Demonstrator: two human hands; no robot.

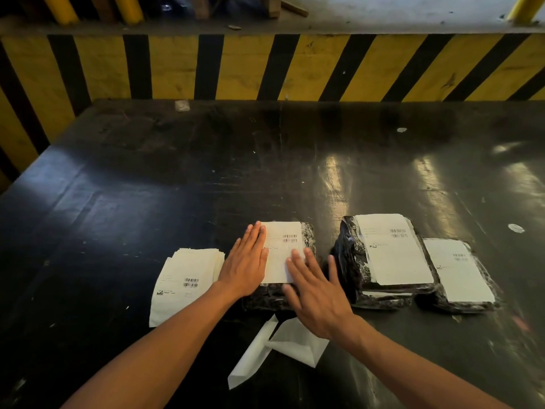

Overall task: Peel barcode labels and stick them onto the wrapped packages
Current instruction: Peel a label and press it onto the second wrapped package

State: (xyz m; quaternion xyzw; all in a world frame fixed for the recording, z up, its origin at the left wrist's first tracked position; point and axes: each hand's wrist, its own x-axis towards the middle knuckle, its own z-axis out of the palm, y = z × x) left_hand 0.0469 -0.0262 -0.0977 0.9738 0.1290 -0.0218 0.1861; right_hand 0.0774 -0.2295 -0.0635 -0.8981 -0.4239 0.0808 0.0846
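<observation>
A black wrapped package (308,236) lies on the dark table in front of me, with a white barcode label (284,246) on its top. My left hand (246,265) lies flat on the label's left edge, fingers together. My right hand (317,299) presses flat on the label's lower right part, fingers spread. A stack of unpeeled white barcode labels (184,283) sits to the left of the package. Right of it stand a pile of labelled black packages (389,255) and one more labelled package (460,273).
Peeled white backing paper (280,348) lies crumpled near the table's front edge between my forearms. The dark table (177,172) stretches far behind the packages. A yellow-and-black striped barrier (265,66) runs along its far side and left.
</observation>
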